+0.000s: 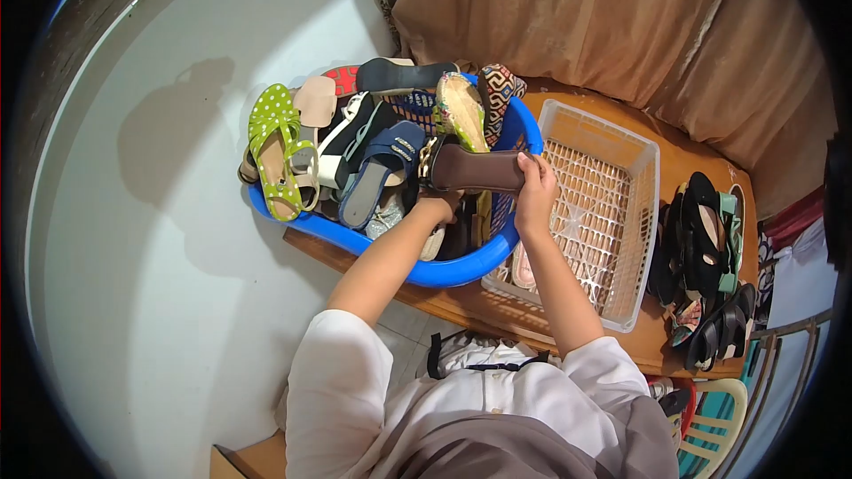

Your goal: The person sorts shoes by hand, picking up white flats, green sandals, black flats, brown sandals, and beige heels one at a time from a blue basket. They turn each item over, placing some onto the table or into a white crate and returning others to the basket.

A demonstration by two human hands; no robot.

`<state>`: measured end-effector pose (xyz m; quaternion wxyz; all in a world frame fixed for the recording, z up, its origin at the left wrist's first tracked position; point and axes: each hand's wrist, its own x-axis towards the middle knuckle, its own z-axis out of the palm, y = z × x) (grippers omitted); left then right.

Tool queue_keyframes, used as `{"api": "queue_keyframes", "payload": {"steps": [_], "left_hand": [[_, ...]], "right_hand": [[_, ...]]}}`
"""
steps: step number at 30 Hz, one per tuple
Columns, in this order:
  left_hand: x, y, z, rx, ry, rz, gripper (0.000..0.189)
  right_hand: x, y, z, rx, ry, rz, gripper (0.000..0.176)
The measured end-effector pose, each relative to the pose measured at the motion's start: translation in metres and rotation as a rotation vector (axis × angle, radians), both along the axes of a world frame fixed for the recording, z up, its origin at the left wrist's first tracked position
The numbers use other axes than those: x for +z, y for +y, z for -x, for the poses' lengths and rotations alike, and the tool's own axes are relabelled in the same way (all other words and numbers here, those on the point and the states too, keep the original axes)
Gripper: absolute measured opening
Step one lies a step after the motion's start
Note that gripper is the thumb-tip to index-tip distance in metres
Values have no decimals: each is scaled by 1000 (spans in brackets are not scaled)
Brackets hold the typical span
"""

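A brown sandal (479,171) with a gold chain on its strap lies level over the right part of a blue basket (444,273). My right hand (536,184) grips its heel end, thumb on top of the sole. Under the strap end is my left hand (441,204), its fingers mostly hidden by the sandal. The basket is heaped with footwear. Among it are a green dotted sandal (274,151) at the left, a navy slipper (362,195) beside my left forearm, and a floral shoe (461,113) above the brown sandal.
Right of the basket, a clear plastic crate (646,213) with a slatted bottom stands on the wooden table (621,105); a pink item shows low at its left. Several black and green shoes (701,239) sit at the table's right end. A brown curtain (568,18) hangs behind.
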<state>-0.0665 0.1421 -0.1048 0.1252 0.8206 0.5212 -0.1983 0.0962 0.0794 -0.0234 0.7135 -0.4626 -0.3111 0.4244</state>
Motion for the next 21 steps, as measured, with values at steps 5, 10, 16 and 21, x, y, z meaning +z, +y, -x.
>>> {"api": "queue_keyframes", "payload": {"steps": [5, 10, 16, 21], "left_hand": [[19, -12, 7, -114, -78, -314, 68], [33, -10, 17, -238, -132, -368, 63], [63, -12, 18, -211, -119, -192, 51], [56, -15, 25, -209, -143, -283, 50]], "right_hand": [[-9, 5, -5, -4, 42, 21, 21], [-16, 6, -6, -11, 106, -49, 21], [-13, 3, -7, 8, 177, -127, 20], [-5, -9, -3, 24, 131, -210, 17]]}}
